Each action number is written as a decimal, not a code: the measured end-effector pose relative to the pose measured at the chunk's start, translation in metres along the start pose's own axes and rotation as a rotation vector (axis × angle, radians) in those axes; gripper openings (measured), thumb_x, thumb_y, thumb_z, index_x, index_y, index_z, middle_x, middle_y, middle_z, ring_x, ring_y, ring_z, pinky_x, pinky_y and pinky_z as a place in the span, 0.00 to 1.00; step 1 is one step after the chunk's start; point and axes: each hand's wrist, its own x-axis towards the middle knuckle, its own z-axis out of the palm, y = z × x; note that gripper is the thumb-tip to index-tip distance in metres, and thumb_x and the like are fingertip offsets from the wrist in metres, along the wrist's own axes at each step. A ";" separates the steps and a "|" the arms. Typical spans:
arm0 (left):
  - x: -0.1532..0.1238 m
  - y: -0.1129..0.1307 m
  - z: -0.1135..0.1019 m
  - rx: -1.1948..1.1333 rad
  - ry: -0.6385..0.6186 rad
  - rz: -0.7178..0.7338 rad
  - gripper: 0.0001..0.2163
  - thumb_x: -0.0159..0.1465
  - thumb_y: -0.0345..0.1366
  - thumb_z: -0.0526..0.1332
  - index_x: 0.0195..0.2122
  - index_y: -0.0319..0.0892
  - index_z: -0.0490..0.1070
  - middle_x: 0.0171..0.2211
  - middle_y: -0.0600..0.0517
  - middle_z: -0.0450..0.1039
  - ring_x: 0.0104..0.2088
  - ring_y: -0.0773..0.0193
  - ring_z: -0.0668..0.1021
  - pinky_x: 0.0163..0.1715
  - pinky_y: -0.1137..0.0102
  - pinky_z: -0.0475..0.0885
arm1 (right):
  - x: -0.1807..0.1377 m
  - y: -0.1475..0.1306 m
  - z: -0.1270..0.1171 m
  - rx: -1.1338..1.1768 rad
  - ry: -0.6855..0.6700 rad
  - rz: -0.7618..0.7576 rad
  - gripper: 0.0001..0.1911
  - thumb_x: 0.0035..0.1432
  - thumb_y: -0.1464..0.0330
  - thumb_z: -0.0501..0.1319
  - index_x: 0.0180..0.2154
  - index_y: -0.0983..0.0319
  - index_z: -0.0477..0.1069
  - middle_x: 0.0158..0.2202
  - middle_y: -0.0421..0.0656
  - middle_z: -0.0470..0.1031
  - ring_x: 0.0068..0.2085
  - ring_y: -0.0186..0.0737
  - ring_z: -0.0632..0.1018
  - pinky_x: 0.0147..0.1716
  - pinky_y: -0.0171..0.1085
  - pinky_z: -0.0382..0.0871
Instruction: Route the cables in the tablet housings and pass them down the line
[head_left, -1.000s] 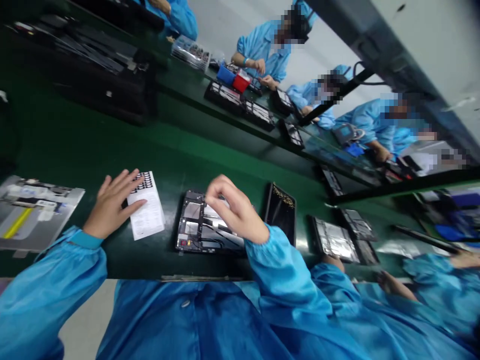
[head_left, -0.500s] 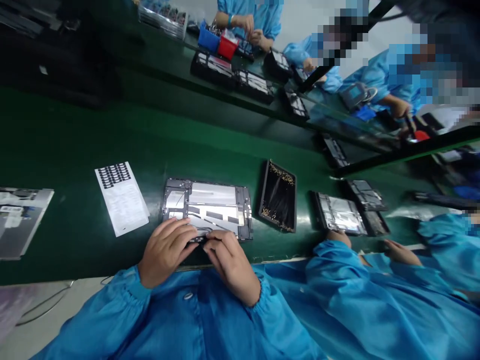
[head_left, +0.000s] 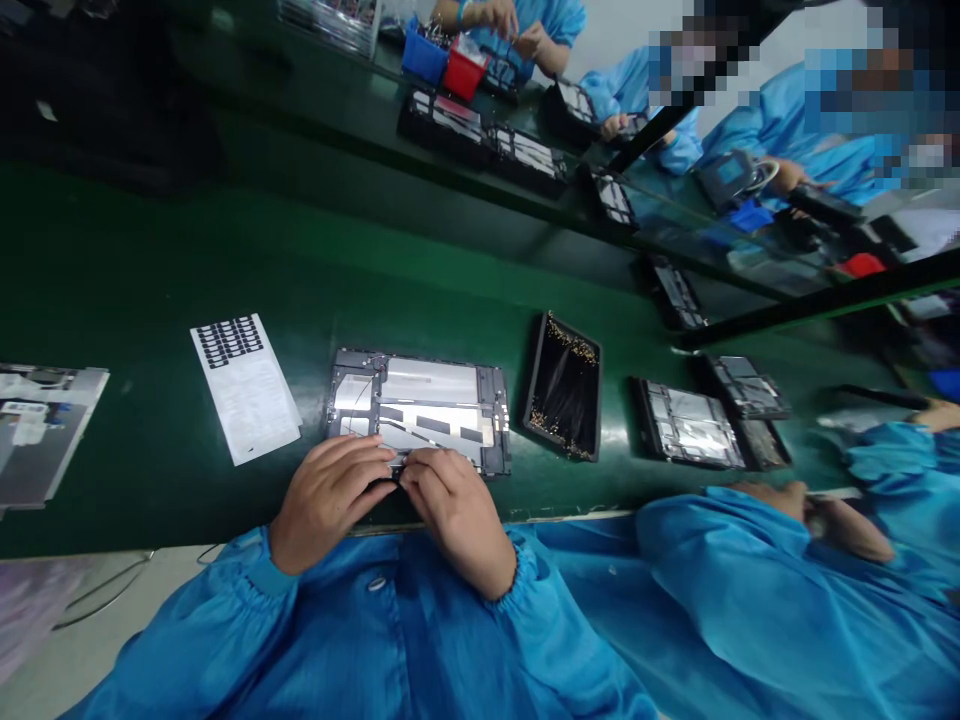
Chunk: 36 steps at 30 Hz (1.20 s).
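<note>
An opened tablet [head_left: 431, 380], its silver battery and dark cables exposed, lies in front of me. My left hand [head_left: 334, 495] is closed at its near edge, fingers over the edge and thumb below. Beside it, my right hand [head_left: 457, 515] pinches at the same edge, its fingertips close to the left ones. Whatever small thing lies between the right fingertips is hidden. To the left lies a white sheet with black stickers [head_left: 244, 390]. A black tray [head_left: 530, 390] with many tiny gold-coloured pieces stands right of the tablet.
Another silver device panel [head_left: 45, 440] lies at the far left. On the right, more opened devices [head_left: 694, 425] lie before a co-worker in a blue sleeve [head_left: 720, 570]. A raised shelf across the back holds black trays, a blue bin [head_left: 425, 55] and a red bin [head_left: 463, 72].
My right fingertips have moved slightly left, and the dark edge piece seen between my hands is now mostly covered. The co-worker's hands on the right have drawn back from the device.
</note>
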 end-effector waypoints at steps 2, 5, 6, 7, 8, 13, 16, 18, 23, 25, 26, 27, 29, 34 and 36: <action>0.000 0.000 0.000 0.001 0.004 0.026 0.08 0.68 0.31 0.61 0.47 0.46 0.74 0.48 0.52 0.81 0.55 0.59 0.79 0.56 0.58 0.74 | 0.000 0.000 0.000 -0.011 -0.001 -0.001 0.10 0.72 0.69 0.54 0.44 0.61 0.74 0.45 0.48 0.78 0.43 0.45 0.76 0.43 0.44 0.72; 0.000 -0.001 -0.001 0.023 0.013 0.072 0.06 0.68 0.30 0.62 0.44 0.46 0.75 0.49 0.51 0.81 0.55 0.58 0.79 0.56 0.58 0.74 | 0.001 -0.002 -0.001 -0.030 -0.003 0.004 0.09 0.71 0.70 0.55 0.44 0.62 0.73 0.46 0.48 0.78 0.43 0.45 0.75 0.43 0.44 0.71; -0.001 -0.001 0.000 0.034 0.016 0.078 0.06 0.68 0.30 0.62 0.43 0.46 0.76 0.49 0.51 0.81 0.55 0.58 0.79 0.56 0.57 0.74 | 0.001 -0.003 -0.001 -0.036 -0.009 0.010 0.09 0.71 0.70 0.55 0.44 0.62 0.73 0.46 0.48 0.78 0.43 0.45 0.75 0.43 0.44 0.71; -0.001 -0.001 0.000 0.043 0.018 0.080 0.06 0.68 0.30 0.61 0.43 0.46 0.76 0.48 0.51 0.81 0.55 0.58 0.79 0.55 0.57 0.74 | 0.001 -0.004 -0.001 -0.041 -0.017 0.016 0.09 0.71 0.70 0.54 0.44 0.61 0.73 0.46 0.48 0.78 0.43 0.45 0.75 0.44 0.44 0.71; -0.001 -0.001 0.000 0.049 0.021 0.079 0.06 0.68 0.30 0.61 0.43 0.47 0.76 0.48 0.51 0.81 0.55 0.58 0.79 0.55 0.58 0.74 | 0.001 -0.005 -0.001 -0.047 -0.026 0.021 0.09 0.72 0.70 0.54 0.44 0.61 0.73 0.47 0.48 0.78 0.43 0.45 0.75 0.44 0.44 0.71; 0.000 -0.001 0.000 0.045 0.021 0.074 0.07 0.68 0.30 0.61 0.43 0.47 0.76 0.48 0.52 0.81 0.55 0.59 0.79 0.56 0.58 0.74 | 0.002 -0.006 0.000 -0.065 -0.048 0.039 0.09 0.71 0.71 0.54 0.46 0.60 0.74 0.47 0.48 0.78 0.44 0.46 0.75 0.44 0.45 0.73; 0.002 0.001 -0.001 0.065 0.014 0.087 0.06 0.67 0.30 0.62 0.42 0.47 0.76 0.48 0.51 0.81 0.55 0.58 0.79 0.56 0.57 0.75 | -0.001 -0.002 -0.001 0.032 -0.008 0.034 0.08 0.70 0.71 0.56 0.45 0.59 0.74 0.47 0.48 0.78 0.45 0.44 0.77 0.45 0.44 0.75; 0.003 0.003 -0.001 0.088 0.012 0.086 0.05 0.67 0.30 0.63 0.41 0.47 0.76 0.47 0.51 0.81 0.54 0.57 0.79 0.56 0.57 0.75 | -0.005 0.002 -0.003 0.162 0.045 0.043 0.07 0.70 0.71 0.57 0.45 0.59 0.73 0.46 0.47 0.77 0.47 0.43 0.78 0.47 0.42 0.76; 0.004 0.008 0.002 0.116 0.027 0.058 0.04 0.67 0.30 0.63 0.40 0.46 0.75 0.45 0.52 0.81 0.54 0.55 0.79 0.53 0.57 0.75 | -0.013 0.007 -0.003 0.257 0.129 0.078 0.07 0.69 0.73 0.58 0.46 0.58 0.72 0.45 0.48 0.76 0.48 0.42 0.79 0.48 0.43 0.78; 0.004 0.008 0.003 0.123 0.032 0.060 0.04 0.67 0.29 0.63 0.40 0.46 0.75 0.45 0.52 0.81 0.54 0.55 0.79 0.53 0.57 0.74 | -0.013 0.007 -0.001 0.238 0.132 0.069 0.07 0.68 0.73 0.59 0.46 0.59 0.72 0.45 0.48 0.76 0.48 0.42 0.78 0.47 0.43 0.78; 0.004 0.007 0.004 0.127 0.033 0.065 0.04 0.67 0.29 0.63 0.40 0.45 0.75 0.45 0.52 0.82 0.54 0.55 0.79 0.52 0.57 0.74 | -0.012 0.006 -0.001 0.225 0.131 0.064 0.07 0.68 0.73 0.59 0.46 0.59 0.72 0.44 0.48 0.77 0.47 0.42 0.78 0.47 0.43 0.77; 0.004 0.007 0.004 0.130 0.033 0.070 0.04 0.67 0.29 0.63 0.40 0.45 0.75 0.45 0.52 0.82 0.53 0.55 0.79 0.52 0.57 0.74 | -0.011 0.006 0.000 0.211 0.129 0.061 0.07 0.68 0.73 0.59 0.46 0.59 0.72 0.44 0.48 0.77 0.47 0.43 0.78 0.47 0.43 0.77; 0.004 0.006 0.004 0.133 0.035 0.078 0.04 0.67 0.29 0.63 0.39 0.45 0.75 0.45 0.52 0.82 0.53 0.55 0.79 0.52 0.57 0.74 | -0.009 0.005 0.001 0.188 0.122 0.060 0.06 0.68 0.72 0.59 0.46 0.59 0.72 0.43 0.48 0.77 0.46 0.43 0.78 0.46 0.43 0.77; 0.003 0.005 0.004 0.143 0.037 0.088 0.04 0.67 0.30 0.63 0.39 0.46 0.74 0.45 0.52 0.81 0.53 0.55 0.79 0.52 0.57 0.74 | -0.009 0.005 0.001 0.177 0.103 0.061 0.05 0.69 0.73 0.58 0.44 0.60 0.72 0.44 0.48 0.77 0.46 0.43 0.77 0.46 0.43 0.75; 0.001 0.005 0.004 0.141 0.039 0.093 0.03 0.66 0.29 0.64 0.40 0.45 0.74 0.46 0.51 0.81 0.54 0.54 0.79 0.53 0.56 0.74 | -0.011 0.004 0.000 0.179 0.101 0.058 0.05 0.68 0.74 0.59 0.44 0.62 0.72 0.44 0.48 0.76 0.46 0.43 0.77 0.46 0.42 0.75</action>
